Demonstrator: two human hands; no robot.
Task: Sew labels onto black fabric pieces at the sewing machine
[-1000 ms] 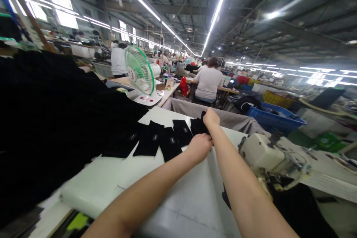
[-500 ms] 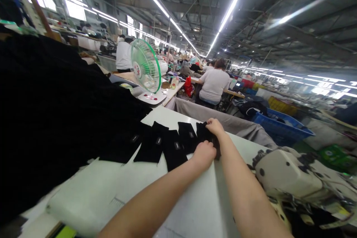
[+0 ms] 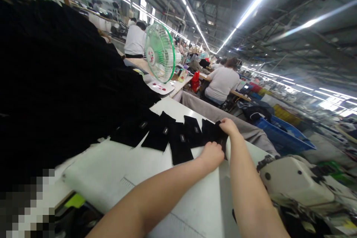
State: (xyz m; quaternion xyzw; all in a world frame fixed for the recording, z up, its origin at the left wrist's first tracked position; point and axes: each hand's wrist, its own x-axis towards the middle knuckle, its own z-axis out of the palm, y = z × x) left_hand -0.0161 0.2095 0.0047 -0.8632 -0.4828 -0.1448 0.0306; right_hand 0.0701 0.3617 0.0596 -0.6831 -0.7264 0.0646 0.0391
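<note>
Several black fabric pieces with small pale-marked labels lie side by side on the white table; one labelled piece (image 3: 181,143) is at the middle of the row. At the row's right end is another black fabric piece (image 3: 209,130). My right hand (image 3: 229,126) pinches its far right corner with closed fingers. Nearer to me, my left hand (image 3: 213,154) is closed at the same piece's lower edge, its fingertips hidden behind the knuckles. To the left, a large heap of black fabric (image 3: 69,78) reaches up to the row.
A sewing machine (image 3: 298,180) stands close on the right of my right forearm. Beyond the white table (image 3: 117,163) hangs a grey cloth (image 3: 200,106). A green-rimmed fan (image 3: 160,54) is at the back, a blue bin (image 3: 290,134) at the right. A person in a light shirt (image 3: 223,81) sits ahead.
My view has turned, so the table and fan appear further right and higher. My hands are slightly further apart, and more of the black fabric piece shows between them.
</note>
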